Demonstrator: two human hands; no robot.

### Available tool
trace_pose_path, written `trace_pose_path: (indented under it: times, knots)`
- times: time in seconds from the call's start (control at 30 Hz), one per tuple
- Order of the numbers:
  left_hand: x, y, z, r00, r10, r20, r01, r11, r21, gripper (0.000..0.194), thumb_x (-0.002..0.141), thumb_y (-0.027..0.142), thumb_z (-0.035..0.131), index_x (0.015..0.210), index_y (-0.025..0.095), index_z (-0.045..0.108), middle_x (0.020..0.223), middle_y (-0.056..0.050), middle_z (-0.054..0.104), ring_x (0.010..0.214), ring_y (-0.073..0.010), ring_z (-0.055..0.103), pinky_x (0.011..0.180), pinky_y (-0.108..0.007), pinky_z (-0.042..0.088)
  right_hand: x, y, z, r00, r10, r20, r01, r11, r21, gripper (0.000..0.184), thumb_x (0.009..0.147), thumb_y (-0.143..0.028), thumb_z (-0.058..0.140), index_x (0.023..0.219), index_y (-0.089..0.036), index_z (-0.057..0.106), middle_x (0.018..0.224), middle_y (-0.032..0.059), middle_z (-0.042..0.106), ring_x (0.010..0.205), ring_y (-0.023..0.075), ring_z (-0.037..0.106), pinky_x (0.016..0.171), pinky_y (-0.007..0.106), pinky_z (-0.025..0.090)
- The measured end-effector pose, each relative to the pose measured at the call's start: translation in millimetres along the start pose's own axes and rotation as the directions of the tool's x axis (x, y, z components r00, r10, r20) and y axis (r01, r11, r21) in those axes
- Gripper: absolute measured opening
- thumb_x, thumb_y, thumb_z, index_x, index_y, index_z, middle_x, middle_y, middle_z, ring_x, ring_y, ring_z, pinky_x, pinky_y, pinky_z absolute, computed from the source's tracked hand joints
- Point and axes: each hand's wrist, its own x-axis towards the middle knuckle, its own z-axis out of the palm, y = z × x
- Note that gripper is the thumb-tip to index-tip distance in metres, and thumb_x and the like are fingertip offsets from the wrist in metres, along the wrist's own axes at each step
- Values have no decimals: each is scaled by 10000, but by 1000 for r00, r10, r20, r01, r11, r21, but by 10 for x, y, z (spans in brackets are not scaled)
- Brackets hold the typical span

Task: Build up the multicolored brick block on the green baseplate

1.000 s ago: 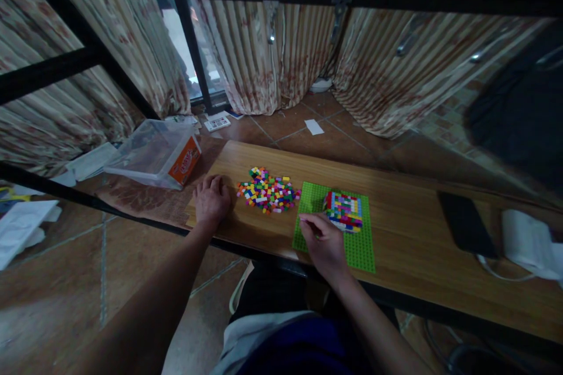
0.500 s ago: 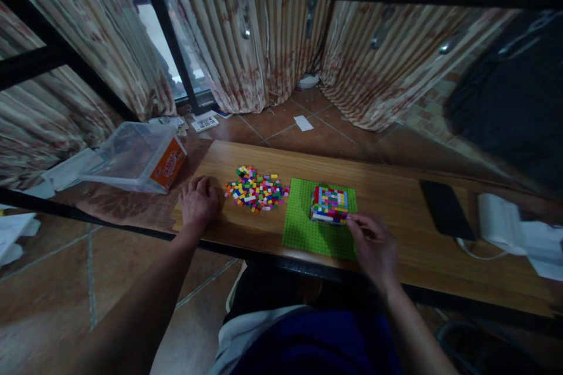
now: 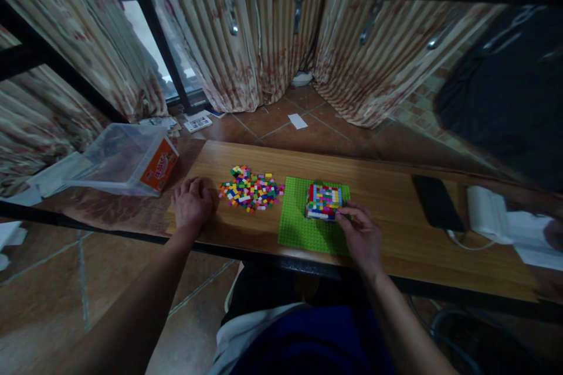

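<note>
A small block-shaped build of multicoloured toy bricks [image 3: 324, 200] stands on a green studded baseplate [image 3: 295, 225]. At its front right corner is my right hand [image 3: 364, 237], thumb and forefinger pinched together against the bricks. Whatever lies between those fingertips is too small to make out. To the left of the baseplate, loose toy bricks [image 3: 250, 192] of many colours lie heaped on the wooden table [image 3: 378, 187]. My left hand [image 3: 192, 204] rests palm down on the table left of that heap, its fingers slightly bent and holding nothing.
A clear plastic bin [image 3: 118, 155] with an orange label sits beyond the table's left end. Toward the right lie a black phone [image 3: 437, 202], a white device [image 3: 487, 214] with a cable, and papers [image 3: 532, 237]. Curtains [image 3: 259, 53] hang behind the table.
The whole view has shifted slightly. My right hand has moved a little closer in against the brick build's right side. My left hand stays resting on the table.
</note>
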Motion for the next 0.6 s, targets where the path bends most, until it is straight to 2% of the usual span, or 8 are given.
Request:
trace_pose_path:
  times: [0.17, 0.33, 0.6]
  knots:
    - [4, 1, 1, 1000, -1, 0, 1, 1000, -1, 431, 926, 312, 441, 1276, 157, 639, 1361, -139, 608, 1265, -353, 500, 1080, -501, 378, -13, 23, 59, 995, 98, -15, -95, 985, 146, 218, 724, -404, 769, 843, -223, 752, 1082, 64, 702, 1104, 244, 617, 1034, 456, 412]
    - [6, -5, 9, 1000, -7, 0, 7, 1000, 8, 442, 917, 307, 449, 1288, 154, 634, 1370, -132, 606, 1264, -353, 498, 1073, -492, 379, -18, -21, 103, 987, 158, -11, -148, 947, 285, 172, 697, -358, 784, 799, -225, 744, 903, 24, 731, 901, 200, 642, 891, 382, 465]
    - [6, -18, 30, 1000, -1, -5, 1, 1000, 10, 431, 915, 296, 463, 1283, 155, 637, 1364, -141, 605, 1263, -352, 500, 1075, -499, 384, -25, -40, 133, 988, 155, -18, -140, 928, 345, 148, 693, -315, 788, 795, -219, 741, 846, 9, 723, 832, 174, 632, 800, 330, 465]
